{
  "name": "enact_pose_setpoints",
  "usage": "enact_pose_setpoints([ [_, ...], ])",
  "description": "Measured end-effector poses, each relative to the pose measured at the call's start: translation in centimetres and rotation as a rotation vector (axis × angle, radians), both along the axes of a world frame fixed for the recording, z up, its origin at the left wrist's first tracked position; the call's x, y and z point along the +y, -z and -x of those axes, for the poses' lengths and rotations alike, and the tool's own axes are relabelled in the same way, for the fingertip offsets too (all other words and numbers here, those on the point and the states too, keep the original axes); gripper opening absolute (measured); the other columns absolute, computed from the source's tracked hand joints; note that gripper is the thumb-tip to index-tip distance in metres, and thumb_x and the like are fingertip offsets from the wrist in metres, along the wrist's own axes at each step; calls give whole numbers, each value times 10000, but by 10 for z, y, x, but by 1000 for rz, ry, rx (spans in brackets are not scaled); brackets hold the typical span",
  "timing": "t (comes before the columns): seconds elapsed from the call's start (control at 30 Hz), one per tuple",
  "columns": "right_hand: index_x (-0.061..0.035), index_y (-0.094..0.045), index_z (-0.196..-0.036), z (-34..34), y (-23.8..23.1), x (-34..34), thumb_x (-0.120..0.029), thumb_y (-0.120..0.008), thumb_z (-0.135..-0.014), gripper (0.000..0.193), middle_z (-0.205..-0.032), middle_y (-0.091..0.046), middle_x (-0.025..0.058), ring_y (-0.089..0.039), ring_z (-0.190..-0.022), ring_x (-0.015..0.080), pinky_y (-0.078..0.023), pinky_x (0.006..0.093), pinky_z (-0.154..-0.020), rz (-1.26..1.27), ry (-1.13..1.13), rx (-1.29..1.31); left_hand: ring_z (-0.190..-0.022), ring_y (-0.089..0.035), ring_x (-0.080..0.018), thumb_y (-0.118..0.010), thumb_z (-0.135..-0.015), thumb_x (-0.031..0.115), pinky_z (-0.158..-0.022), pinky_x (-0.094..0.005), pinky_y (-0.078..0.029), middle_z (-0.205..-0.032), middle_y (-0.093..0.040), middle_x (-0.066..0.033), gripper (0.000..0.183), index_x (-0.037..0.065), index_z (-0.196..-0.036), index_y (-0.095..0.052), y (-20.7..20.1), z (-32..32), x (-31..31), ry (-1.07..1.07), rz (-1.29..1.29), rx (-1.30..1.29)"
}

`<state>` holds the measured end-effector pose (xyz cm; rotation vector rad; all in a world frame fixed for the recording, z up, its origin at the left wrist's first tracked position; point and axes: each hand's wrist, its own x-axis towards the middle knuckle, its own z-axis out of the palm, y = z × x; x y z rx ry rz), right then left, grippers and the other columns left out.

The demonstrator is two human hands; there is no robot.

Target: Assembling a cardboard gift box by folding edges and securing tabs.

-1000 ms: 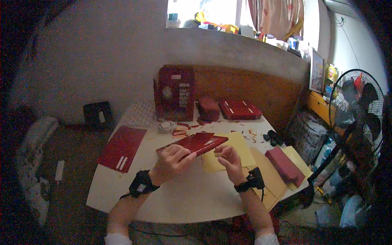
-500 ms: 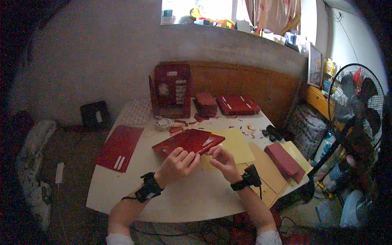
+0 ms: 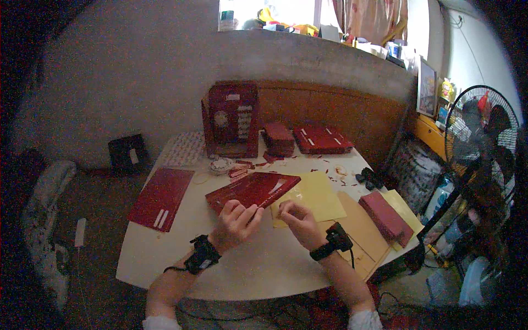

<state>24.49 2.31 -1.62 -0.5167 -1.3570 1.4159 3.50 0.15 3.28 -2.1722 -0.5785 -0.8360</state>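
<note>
Left hand (image 3: 235,223) angles in over the table's (image 3: 247,278) front edge, fingers curled tight on the near edge of a tilted red folder (image 3: 247,190) around mid-table. Right hand (image 3: 300,220) is just beside it, fingers bunched narrow; can't tell if they're pinching anything.

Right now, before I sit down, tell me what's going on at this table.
A person's left hand grips a flat dark red folder by its near edge, tilted above the white table. The right hand is beside it with curled fingers, over the near part of a yellow sheet; whether it pinches something small is unclear. A dark red panel lies to the left, a stack of dark red pieces to the right, and a dark red box stands behind.
</note>
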Motion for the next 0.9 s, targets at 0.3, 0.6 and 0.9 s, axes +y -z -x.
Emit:
enact_pose_setpoints([
  [0.3,-74,-509,-827,13,1,-2,-72,-570,-857,68,-917,-560,20,-538,-905,121,-433,285,-857,112,-82,105,-652,-536,-154,-600,-700,71,-701,-349,-423,-907,-610,-109,221,12,-912,-627,-9,-3,-12,0,43,0],
  [0.6,-65,-513,-851,15,-3,-1,-45,-572,-856,62,-895,-572,6,-549,-870,94,-442,260,-839,11,16,76,-612,-530,-145,-606,-678,64,-698,-340,-423,-895,-623,-113,228,-3,-894,-632,-11,-2,-13,27,30,-10],
  [0.9,-61,-513,-855,15,-6,-4,-62,-586,-850,74,-859,-581,4,-547,-813,79,-436,229,-766,31,73,48,-616,-529,-143,-605,-663,49,-688,-326,-428,-881,-624,-112,234,-10,-887,-639,-16,-5,-17,44,44,-24],
])
